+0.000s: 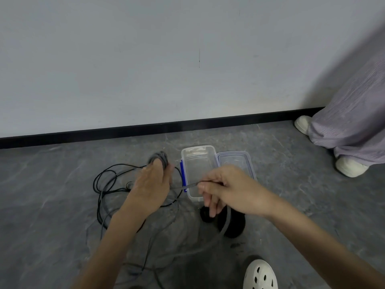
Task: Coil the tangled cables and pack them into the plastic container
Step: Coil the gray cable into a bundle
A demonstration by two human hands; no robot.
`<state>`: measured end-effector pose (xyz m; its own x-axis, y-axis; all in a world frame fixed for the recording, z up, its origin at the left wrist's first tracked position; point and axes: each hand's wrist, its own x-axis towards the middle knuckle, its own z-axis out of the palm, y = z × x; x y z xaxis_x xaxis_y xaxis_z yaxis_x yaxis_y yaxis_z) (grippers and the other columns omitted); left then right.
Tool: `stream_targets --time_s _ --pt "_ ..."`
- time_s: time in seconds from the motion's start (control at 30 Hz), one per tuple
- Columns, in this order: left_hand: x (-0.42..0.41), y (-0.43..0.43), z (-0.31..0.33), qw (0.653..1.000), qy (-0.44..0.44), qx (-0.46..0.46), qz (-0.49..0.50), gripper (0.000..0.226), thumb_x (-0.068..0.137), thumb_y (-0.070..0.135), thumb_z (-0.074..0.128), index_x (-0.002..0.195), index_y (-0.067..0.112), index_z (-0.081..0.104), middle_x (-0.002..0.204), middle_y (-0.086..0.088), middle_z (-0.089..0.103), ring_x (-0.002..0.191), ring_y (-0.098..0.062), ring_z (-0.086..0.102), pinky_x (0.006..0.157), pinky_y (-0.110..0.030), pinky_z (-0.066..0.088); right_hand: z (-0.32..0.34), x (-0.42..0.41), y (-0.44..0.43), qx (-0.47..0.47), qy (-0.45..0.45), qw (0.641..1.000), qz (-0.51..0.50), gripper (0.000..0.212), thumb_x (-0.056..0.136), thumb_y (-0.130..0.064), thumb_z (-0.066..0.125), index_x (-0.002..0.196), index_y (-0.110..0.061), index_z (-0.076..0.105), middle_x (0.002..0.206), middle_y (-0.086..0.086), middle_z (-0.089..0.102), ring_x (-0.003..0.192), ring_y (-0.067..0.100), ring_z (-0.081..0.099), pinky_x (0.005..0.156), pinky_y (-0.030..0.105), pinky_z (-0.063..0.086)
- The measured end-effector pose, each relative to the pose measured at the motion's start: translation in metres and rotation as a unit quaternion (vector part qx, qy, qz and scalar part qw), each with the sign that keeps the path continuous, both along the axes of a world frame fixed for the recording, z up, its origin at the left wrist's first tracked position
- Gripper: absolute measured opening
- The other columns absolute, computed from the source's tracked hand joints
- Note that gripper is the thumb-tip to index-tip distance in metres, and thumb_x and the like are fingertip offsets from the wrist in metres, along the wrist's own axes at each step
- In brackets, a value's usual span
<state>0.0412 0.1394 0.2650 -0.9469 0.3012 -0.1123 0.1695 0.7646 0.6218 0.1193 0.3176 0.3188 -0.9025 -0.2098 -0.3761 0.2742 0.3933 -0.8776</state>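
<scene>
Nearest us, our white clog (260, 274) stands on the grey floor (52, 195). Our left hand (153, 184) curls round a blurred coil (159, 158) of cable, while our right hand (227, 190) pinches the strand (185, 186) stretched between them. Loose cables (104, 184) sprawl on the floor left of the left hand. Just beyond the right hand sits the open container (198, 170), its lid (235, 162) lying at its right side. Far right stands another person (354, 122).

- We see thin dark cables (100, 184) sprawled in loose, tangled loops on the floor, left of the container.
- One small wound coil (159, 157), blurred, is raised above them.
- The clear plastic container (198, 170) stands open, its lid (235, 161) touching its right side.
</scene>
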Motion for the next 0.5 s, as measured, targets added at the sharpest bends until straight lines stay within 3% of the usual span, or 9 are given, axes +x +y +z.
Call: stream_targets --time_s 0.1,0.17,0.27,0.37,0.43,0.5 --pt "0.004 0.001 0.0 0.997 -0.04 -0.012 -0.066 0.038 0.104 0.036 0.031 0.078 0.013 0.048 0.071 0.001 0.056 0.063 -0.007 0.05 0.054 -0.018 0.034 0.001 -0.002 0.006 0.002 0.032 0.999 -0.009 0.023 0.099 -0.012 0.049 0.084 -0.002 0.062 0.068 0.007 0.064 0.052 0.015 0.065 0.05 0.021 0.05" --pt "0.007 0.001 0.002 0.991 -0.069 -0.018 -0.114 0.054 0.101 0.048 0.02 0.086 0.008 0.054 0.072 0.003 0.052 0.067 -0.007 0.048 0.061 -0.021 0.032 -0.001 -0.004 0.009 0.004 0.06 0.998 -0.017 0.023 0.099 -0.012 0.049 0.082 -0.004 0.062 0.067 0.007 0.065 0.051 0.015 0.064 0.049 0.021 0.049" --pt "0.012 -0.002 0.007 0.982 -0.111 0.032 -0.152 0.078 0.084 0.073 0.007 0.07 0.018 0.06 0.067 0.007 0.057 0.065 0.0 0.053 0.064 -0.017 0.033 -0.003 -0.007 0.014 0.007 0.095 0.995 -0.037 0.023 0.098 -0.01 0.05 0.082 -0.001 0.063 0.066 0.011 0.065 0.05 0.016 0.064 0.05 0.021 0.049" --pt "0.016 -0.001 0.01 0.965 -0.143 0.032 -0.216 0.073 0.084 0.075 0.014 0.075 0.019 0.059 0.071 0.006 0.06 0.069 -0.003 0.056 0.072 -0.023 0.042 -0.005 -0.012 0.016 0.019 0.126 0.99 -0.052 0.022 0.097 -0.008 0.051 0.08 -0.006 0.065 0.068 0.014 0.066 0.05 0.016 0.063 0.051 0.023 0.051" --pt "0.017 0.0 0.012 0.953 -0.186 0.054 -0.234 0.066 0.085 0.071 0.019 0.083 0.018 0.058 0.079 0.003 0.063 0.08 -0.009 0.059 0.084 -0.03 0.046 -0.007 -0.015 0.019 0.029 0.14 0.988 -0.064 0.023 0.097 -0.008 0.053 0.079 -0.016 0.066 0.067 0.009 0.065 0.05 0.016 0.062 0.052 0.025 0.052" --pt "0.02 0.002 0.016 0.94 -0.225 0.09 -0.238 0.058 0.087 0.065 0.023 0.089 0.018 0.057 0.079 0.009 0.062 0.082 -0.006 0.058 0.09 -0.031 0.045 -0.009 -0.019 0.022 0.042 0.151 0.985 -0.068 0.023 0.096 -0.008 0.054 0.078 -0.018 0.065 0.066 0.004 0.065 0.05 0.015 0.062 0.053 0.025 0.052"
